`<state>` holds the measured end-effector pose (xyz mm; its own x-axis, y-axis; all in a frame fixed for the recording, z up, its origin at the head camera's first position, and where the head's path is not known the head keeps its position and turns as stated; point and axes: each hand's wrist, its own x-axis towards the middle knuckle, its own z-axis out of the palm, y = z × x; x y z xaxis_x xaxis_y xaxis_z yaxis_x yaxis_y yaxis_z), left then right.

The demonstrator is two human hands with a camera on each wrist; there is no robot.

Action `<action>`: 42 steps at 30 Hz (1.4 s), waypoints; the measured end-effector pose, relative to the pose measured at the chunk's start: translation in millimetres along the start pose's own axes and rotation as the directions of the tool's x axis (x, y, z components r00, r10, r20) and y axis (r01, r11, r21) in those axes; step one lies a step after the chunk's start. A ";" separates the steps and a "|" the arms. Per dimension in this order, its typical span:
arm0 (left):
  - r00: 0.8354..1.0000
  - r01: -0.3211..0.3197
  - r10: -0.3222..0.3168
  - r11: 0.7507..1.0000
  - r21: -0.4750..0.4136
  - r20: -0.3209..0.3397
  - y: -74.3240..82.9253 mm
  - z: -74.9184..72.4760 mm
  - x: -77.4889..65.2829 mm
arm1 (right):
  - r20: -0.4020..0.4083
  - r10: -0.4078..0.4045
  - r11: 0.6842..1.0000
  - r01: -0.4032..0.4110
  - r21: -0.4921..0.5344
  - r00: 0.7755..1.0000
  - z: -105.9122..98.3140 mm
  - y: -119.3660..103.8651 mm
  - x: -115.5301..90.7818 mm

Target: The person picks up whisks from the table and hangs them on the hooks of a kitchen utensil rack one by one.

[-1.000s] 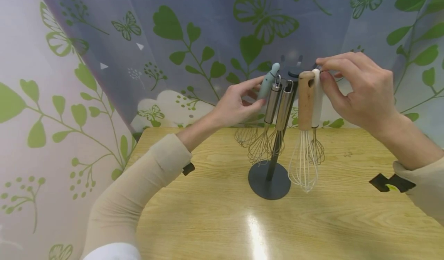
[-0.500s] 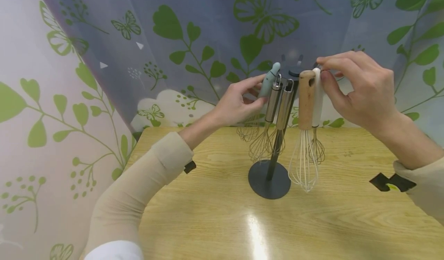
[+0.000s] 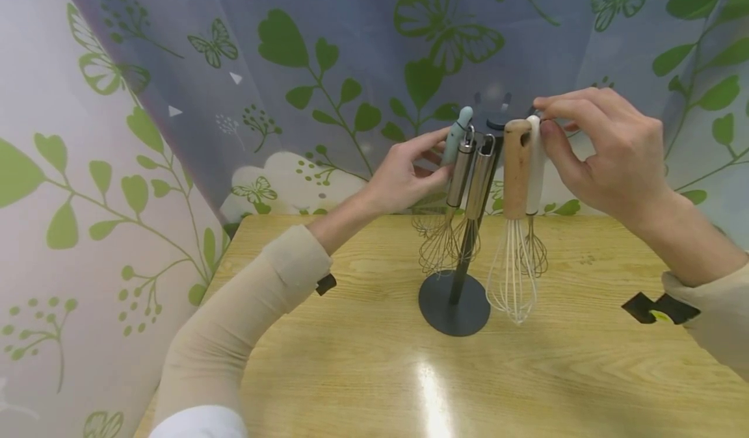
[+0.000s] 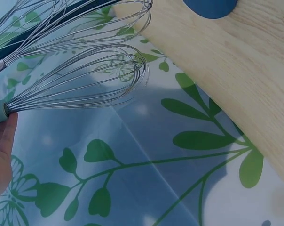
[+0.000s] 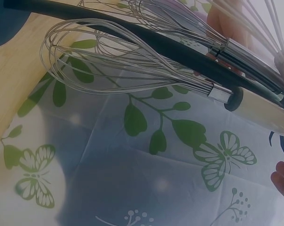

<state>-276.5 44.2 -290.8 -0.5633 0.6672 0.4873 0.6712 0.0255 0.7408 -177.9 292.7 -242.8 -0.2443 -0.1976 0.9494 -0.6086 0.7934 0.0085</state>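
A dark stand [image 3: 454, 318] holds several whisks hanging around its post. My left hand [image 3: 404, 168] grips the pale blue handle of a whisk [image 3: 453, 140] at the stand's left side. Its wire loops [image 4: 81, 80] show in the left wrist view, with fingers touching the handle's lower end. On the other side, my right hand [image 3: 608, 145] pinches at the top of a white-handled whisk [image 3: 535, 171], fingertips right by the stand's hook. Two metal-handled whisks [image 3: 480, 178] hang between the hands. A wooden-handled whisk [image 3: 516, 171] hangs in front of the white one.
The stand's round base rests on a wood-grain table [image 3: 351, 360]. Just behind the table's far edge hangs a patterned curtain [image 3: 351, 48] with green leaves and butterflies. More patterned cloth [image 3: 117, 230] covers the left side.
My left hand has shifted slightly right with the blue-handled whisk, whose wire loops have swung inward towards the stand. My right hand and the other whisks have stayed nearly still.
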 end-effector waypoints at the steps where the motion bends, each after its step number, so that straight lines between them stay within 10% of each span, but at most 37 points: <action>1: 1.000 0.000 0.000 1.000 -0.002 -0.001 0.0 0.3 -0.2 | 0.000 0.001 1.000 -0.001 0.002 1.000 0.1 -0.2 0.0; 29: 0.998 0.022 -0.022 1.000 -0.006 -0.055 -2.5 3.9 -10.3 | -0.030 0.017 1.000 -0.017 -0.002 0.999 0.2 -3.7 -9.7; 42: 0.992 0.037 -0.029 0.997 0.065 -0.123 -22.7 -1.6 -42.5 | 0.106 0.078 0.995 -0.070 -0.070 0.991 -20.5 7.7 -42.9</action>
<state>-268.5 14.1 -327.5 -0.6374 0.5696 0.5190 0.6798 0.0986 0.7267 -156.6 319.0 -277.1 -0.3697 -0.1954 0.9084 -0.5358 0.8435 -0.0366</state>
